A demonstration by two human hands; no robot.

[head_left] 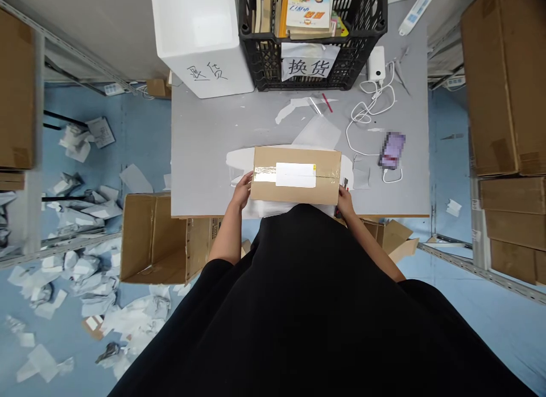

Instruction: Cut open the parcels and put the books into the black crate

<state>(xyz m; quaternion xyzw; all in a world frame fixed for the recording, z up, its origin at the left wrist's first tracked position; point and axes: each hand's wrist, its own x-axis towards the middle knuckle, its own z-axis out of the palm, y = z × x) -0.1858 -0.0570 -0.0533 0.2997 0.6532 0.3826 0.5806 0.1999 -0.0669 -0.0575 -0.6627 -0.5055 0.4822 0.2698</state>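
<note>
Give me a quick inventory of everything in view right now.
taped cardboard box: 1, brown with white label, near edge of table
table: 1, grey, centre of view
foam box: 1, white, handwritten characters, far left of table
plastic crate: 1, black, far end of table
books: several, mixed colours, in crate
power bank: 1, white, right of crate
charging cable: 1, white, looped on table
phone: 1, blurred, right side of table
open cardboard box: 1, brown, left of table's near edge
stacked cardboard boxes: several, brown, far right
crumpled packaging: many pieces, white, blue floor at left
left hand: 1, on box's left end
right hand: 1, on box's right end
</note>
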